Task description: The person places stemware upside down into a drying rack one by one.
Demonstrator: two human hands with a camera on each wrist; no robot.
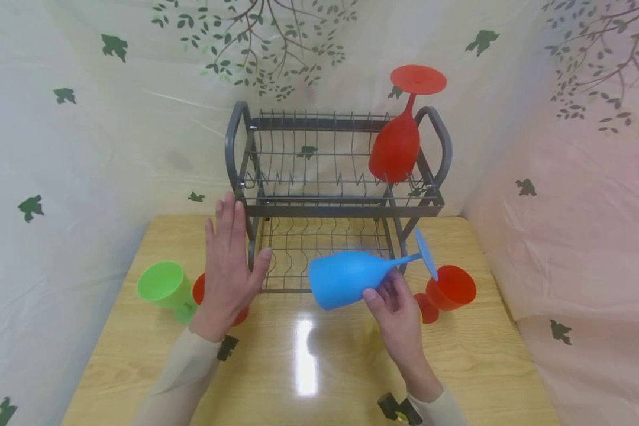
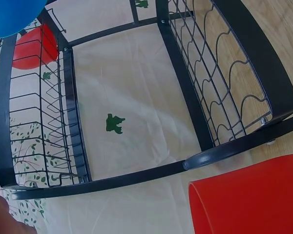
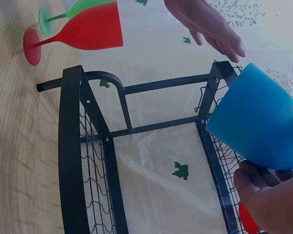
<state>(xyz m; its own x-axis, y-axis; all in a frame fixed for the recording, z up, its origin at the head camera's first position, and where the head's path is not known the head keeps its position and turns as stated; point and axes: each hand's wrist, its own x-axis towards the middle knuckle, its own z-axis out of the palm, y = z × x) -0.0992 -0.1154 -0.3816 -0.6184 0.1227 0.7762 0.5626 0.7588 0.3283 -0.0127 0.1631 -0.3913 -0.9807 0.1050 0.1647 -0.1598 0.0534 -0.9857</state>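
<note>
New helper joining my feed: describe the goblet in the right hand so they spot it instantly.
Find the dark two-tier dish rack. In front of it, the right hand holds a goblet sideways, bowl pointing left. Its blue colour sets it apart from the red goblet on the rack.

Wood-grain table [image 1: 266,370] bears dish rack [image 1: 346,210]; left, green goblet [image 1: 162,285], red goblet [image 1: 198,289]; right, second red goblet [image 1: 451,289], perhaps half-hidden yellow one [image 1: 373,336].

A sheeted-off nook; whether in a home, a lab or elsewhere cannot be told. Branch-printed sheeting [image 1: 138,148] fills the frame's top and both sides, around a wood-grain tabletop [image 1: 266,367] with a dish rack [image 1: 346,210] at centre.
</note>
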